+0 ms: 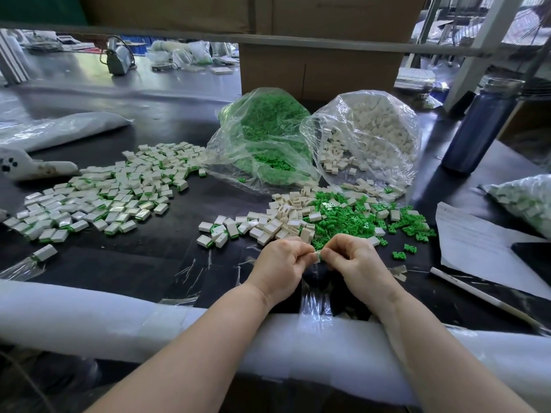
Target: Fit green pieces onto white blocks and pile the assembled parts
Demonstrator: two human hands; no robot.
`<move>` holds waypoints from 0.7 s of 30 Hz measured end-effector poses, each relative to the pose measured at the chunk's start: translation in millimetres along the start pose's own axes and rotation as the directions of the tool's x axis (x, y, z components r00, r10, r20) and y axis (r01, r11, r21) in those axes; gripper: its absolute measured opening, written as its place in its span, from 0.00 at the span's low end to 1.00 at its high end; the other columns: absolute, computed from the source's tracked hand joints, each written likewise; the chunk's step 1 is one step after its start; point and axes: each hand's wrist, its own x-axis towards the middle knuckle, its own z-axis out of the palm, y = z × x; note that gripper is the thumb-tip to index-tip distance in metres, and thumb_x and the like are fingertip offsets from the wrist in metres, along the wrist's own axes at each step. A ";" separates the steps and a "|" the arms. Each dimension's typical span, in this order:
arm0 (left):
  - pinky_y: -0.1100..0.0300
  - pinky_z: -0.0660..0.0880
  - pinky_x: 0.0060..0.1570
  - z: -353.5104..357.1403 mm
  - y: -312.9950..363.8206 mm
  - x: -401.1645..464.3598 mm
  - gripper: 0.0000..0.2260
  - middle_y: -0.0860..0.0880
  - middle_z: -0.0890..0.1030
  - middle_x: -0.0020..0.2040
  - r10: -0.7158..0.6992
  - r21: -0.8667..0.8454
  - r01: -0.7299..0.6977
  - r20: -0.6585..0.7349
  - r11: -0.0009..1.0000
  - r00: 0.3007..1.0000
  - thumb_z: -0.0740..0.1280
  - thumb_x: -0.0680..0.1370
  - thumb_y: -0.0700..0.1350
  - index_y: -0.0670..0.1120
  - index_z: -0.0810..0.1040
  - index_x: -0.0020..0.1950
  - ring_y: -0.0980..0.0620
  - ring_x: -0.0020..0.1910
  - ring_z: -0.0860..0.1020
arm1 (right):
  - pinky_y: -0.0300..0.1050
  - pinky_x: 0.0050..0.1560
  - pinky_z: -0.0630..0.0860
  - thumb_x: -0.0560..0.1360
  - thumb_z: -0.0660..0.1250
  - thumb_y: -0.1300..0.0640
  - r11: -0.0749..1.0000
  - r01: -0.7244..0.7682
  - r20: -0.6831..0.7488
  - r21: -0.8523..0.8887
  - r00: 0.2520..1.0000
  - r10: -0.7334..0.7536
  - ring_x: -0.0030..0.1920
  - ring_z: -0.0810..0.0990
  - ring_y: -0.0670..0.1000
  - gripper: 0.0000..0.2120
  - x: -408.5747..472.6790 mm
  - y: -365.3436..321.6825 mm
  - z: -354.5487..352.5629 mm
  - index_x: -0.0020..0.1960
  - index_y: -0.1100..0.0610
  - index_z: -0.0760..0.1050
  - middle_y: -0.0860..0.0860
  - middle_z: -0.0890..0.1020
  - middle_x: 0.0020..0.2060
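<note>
Right now a small white plastic block with a green plastic piece going onto it is sitting between the two hands, just above the dark table near its padded front edge. It is mostly hidden by fingertips, so how far the green part is seated cannot be told. Judging by its size and material, the part is probably light, rigid and rather smooth, so it is best taken by its flat sides with fingertips, pressing squarely so the pieces do not skew or slip out.

The left hand is pinching the part from its side, fingers curled in and thumb toward the middle. The right hand is meeting it from the other side, fingers likewise curled and pinching the same part. Both forearms are reaching over the white foam roll along the table edge, wrists slightly raised.

Just beyond the hands a loose heap of white blocks is lying beside a scatter of green pieces. Farther left, the wide pile of assembled white-and-green parts is spreading across the table. Behind, a clear bag of green pieces and a clear bag of white blocks are slumping open side by side.
</note>
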 end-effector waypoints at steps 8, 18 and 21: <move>0.67 0.74 0.50 -1.6 1.7 3.8 0.05 0.54 0.80 0.41 -0.139 -0.238 0.126 -0.039 0.963 0.990 0.67 0.76 0.40 0.43 0.82 0.48 0.55 0.44 0.78 | 0.42 0.35 0.70 0.75 0.66 0.62 0.983 -0.004 -0.093 0.181 0.995 0.021 0.31 0.72 0.47 0.10 -1.1 -3.1 5.2 0.35 0.57 0.75 0.49 0.75 0.28; 0.59 0.72 0.52 -1.0 -0.8 0.8 0.07 0.45 0.82 0.44 -0.081 -0.094 0.083 0.024 0.992 0.996 0.67 0.76 0.40 0.40 0.83 0.50 0.48 0.47 0.78 | 0.36 0.34 0.69 0.73 0.68 0.66 0.999 -0.010 -0.026 0.034 1.000 0.011 0.29 0.71 0.44 0.13 0.1 0.2 2.2 0.32 0.55 0.74 0.47 0.74 0.26; 0.58 0.72 0.52 -2.1 -0.1 0.6 0.07 0.44 0.81 0.44 -0.052 -0.045 0.055 0.055 0.998 0.997 0.67 0.76 0.40 0.40 0.83 0.49 0.48 0.46 0.77 | 0.33 0.32 0.67 0.73 0.68 0.66 1.000 -0.003 0.005 0.004 1.000 0.003 0.28 0.70 0.41 0.13 0.6 0.8 1.4 0.32 0.55 0.74 0.45 0.74 0.25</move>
